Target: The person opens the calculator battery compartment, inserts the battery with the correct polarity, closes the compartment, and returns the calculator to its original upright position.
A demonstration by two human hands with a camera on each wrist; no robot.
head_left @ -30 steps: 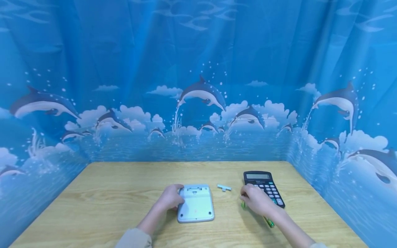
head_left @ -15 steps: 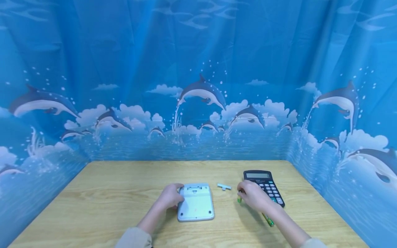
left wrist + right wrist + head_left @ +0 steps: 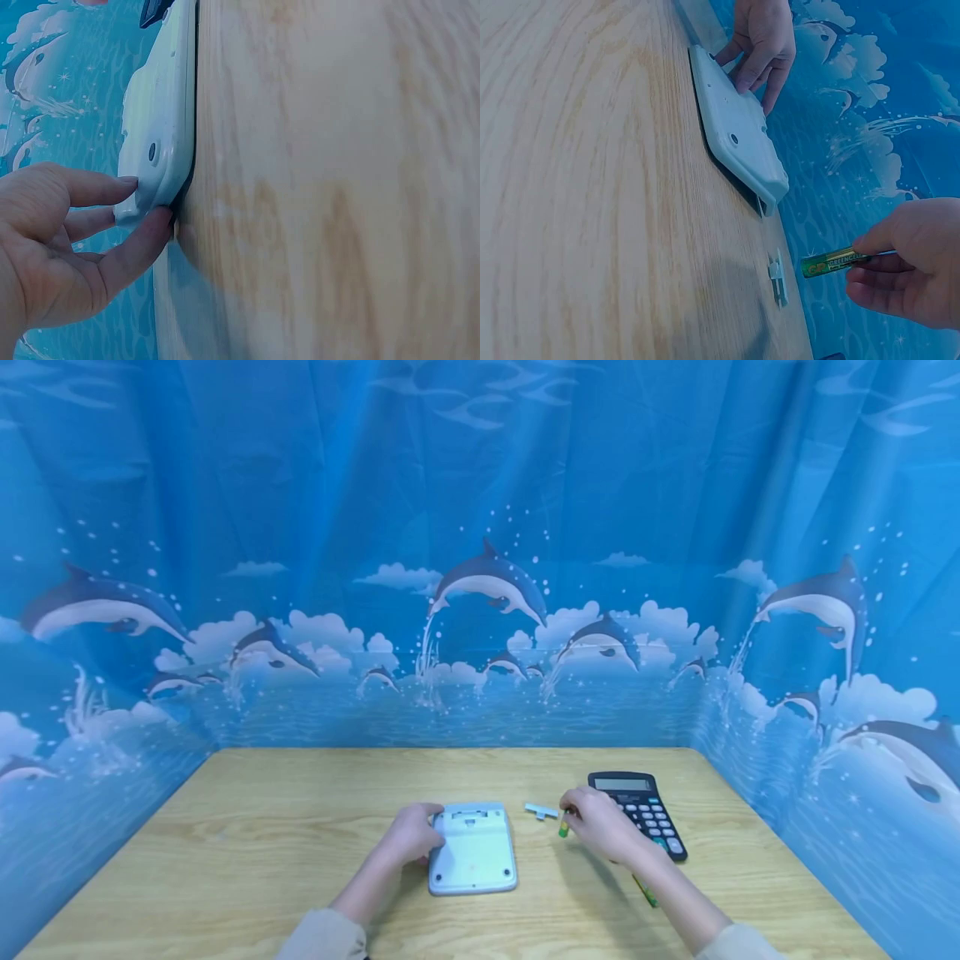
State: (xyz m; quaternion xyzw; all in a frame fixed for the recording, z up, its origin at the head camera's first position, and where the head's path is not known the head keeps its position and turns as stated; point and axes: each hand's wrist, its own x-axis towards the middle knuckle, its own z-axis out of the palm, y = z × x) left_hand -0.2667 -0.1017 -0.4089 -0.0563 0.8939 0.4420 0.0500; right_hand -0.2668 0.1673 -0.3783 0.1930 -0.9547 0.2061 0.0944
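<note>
A flat white device lies on the table with its back up, small dark feet at its corners and an uncovered battery compartment at its far end. My left hand grips its left edge between thumb and fingers. Above the table, right of the device, my right hand pinches a green battery at one end; the other end sticks out leftward. A small pale battery cover lies between device and right hand. Beneath the right forearm, another green battery is partly hidden.
A black calculator lies keys up at the right, partly behind my right hand. The wooden table ends at the back against a blue dolphin-print curtain, which also encloses both sides.
My right hand has moved left with the battery, away from the calculator and toward the battery cover. The left hand and the white device have stayed in place.
</note>
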